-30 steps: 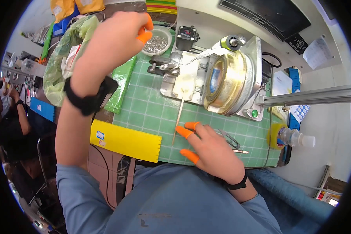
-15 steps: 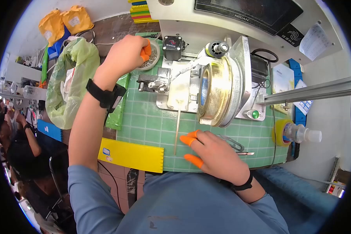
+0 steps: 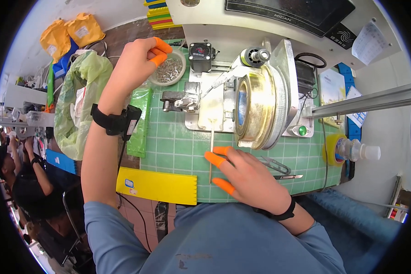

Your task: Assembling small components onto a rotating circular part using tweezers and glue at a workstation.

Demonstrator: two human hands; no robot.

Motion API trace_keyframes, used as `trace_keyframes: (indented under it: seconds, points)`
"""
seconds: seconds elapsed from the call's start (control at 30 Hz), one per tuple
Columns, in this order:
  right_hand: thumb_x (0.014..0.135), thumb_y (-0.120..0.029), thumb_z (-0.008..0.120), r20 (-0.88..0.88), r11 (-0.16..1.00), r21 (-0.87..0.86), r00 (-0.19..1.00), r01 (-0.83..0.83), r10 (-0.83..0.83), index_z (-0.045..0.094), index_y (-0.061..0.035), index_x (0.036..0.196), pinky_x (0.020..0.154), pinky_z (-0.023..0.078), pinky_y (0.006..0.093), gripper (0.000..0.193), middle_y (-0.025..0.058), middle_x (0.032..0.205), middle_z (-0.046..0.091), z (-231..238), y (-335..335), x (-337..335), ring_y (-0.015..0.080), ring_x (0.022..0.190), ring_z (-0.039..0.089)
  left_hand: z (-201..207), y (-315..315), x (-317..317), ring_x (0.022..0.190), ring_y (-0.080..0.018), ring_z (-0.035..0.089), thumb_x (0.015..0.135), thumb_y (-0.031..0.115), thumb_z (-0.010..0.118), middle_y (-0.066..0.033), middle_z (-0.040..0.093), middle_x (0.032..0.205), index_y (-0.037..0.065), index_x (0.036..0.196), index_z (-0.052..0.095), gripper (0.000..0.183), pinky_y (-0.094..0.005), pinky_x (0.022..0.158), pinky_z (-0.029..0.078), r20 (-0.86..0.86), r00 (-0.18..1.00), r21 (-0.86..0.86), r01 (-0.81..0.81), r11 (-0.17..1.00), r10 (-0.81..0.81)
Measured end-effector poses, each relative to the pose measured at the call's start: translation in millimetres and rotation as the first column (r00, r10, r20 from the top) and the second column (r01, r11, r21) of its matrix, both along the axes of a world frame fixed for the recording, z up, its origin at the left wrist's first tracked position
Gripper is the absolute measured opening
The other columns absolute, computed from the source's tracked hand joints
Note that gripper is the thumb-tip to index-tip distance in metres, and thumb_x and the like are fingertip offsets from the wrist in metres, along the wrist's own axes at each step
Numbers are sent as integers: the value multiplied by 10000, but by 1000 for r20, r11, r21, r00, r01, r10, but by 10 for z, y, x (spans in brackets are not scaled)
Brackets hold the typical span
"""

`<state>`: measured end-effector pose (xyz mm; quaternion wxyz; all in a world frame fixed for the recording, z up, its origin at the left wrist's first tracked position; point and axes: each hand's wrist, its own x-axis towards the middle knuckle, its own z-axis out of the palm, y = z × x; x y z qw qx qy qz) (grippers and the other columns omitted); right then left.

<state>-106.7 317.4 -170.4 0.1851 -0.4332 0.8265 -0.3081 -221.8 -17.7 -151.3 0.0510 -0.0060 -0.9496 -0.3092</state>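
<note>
My left hand (image 3: pixel 141 59), with orange finger cots, is raised beside a round white dish (image 3: pixel 184 68) of small metal pieces (image 3: pixel 169 71). Its thumb and index tips are apart, and nothing shows between them. My right hand (image 3: pixel 253 180) lies spread low over the green cutting mat (image 3: pixel 169 141); its cots are orange too. One of its fingertips overlaps a thin pale stick (image 3: pixel 212 139), whose far end rests on the light plate (image 3: pixel 211 107) of a small metal fixture. A large roll of clear tape (image 3: pixel 255 107) stands upright at the fixture's right side.
Tweezers (image 3: pixel 278 165) and a craft knife (image 3: pixel 287 176) lie right of my right hand. A yellow strip (image 3: pixel 157 186) runs along the front edge, and a green bag (image 3: pixel 71 116) stands left. A clear bottle (image 3: pixel 351 152) and a metal rail (image 3: pixel 365 107) are at the right.
My left hand has drawn back left from over the dish, and its fingers have parted. My right hand has stayed nearly in place, with a fingertip now overlapping the stick.
</note>
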Motion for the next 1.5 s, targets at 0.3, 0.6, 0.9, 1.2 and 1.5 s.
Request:
trace_keyframes:
  seconds: [0.3, 0.6, 0.9, 1.2, 1.5]
  points:
    - [890, -160, 757, -112, 998, 25, 992, 59, -56, 567, 17, 1351, 935, 531, 414, 529, 168, 1234, 588, -62, -157, 38, 328, 1064, 629, 31, 34, 41, 867, -160, 742, 905, -30, 673, -132, 784, 966, -43, 1136, 717, 235, -288, 821, 580, -9, 1000, 50, 4, 999, -3]
    - [877, -170, 780, -114, 999, -39, 993, 4, -9, 601, -30, 1350, 864, 547, 404, 526, 139, 1175, 579, -73, -195, 106, 326, 979, 636, 128, -47, 211, 864, -142, 719, 889, -25, 718, -107, 780, 1018, -17, 1196, 705, 307, -279, 835, 575, -58, 998, 78, -3, 997, 7]
    - [930, -157, 763, 187, 953, -273, 979, 131, -81, 666, -22, 1225, 609, 546, 312, 338, 88, 929, 658, 84, -183, 53, 212, 661, 642, 557, 667, 1577, 855, -179, 710, 752, -62, 842, -120, 745, 998, -27, 1097, 724, 366, -300, 790, 557, -218, 968, 435, 209, 876, -122]
    - [884, -28, 792, 118, 769, -618, 986, 163, -115, 697, -7, 1003, 481, 494, 260, 154, 72, 862, 698, 421, -487, 45, 143, 560, 628, 505, 944, 2023, 795, -245, 714, 693, -91, 887, -125, 725, 888, -7, 994, 723, 353, -329, 700, 563, -360, 932, 414, 113, 903, 48]
    - [805, -11, 826, -97, 793, -607, 985, 56, -143, 679, -27, 957, 445, 438, 292, 212, 77, 801, 629, 548, -450, 70, 167, 523, 568, 546, 864, 1991, 905, -262, 694, 776, 16, 812, -190, 663, 1115, -3, 981, 719, 225, -371, 782, 568, -353, 935, 406, 188, 894, -37]
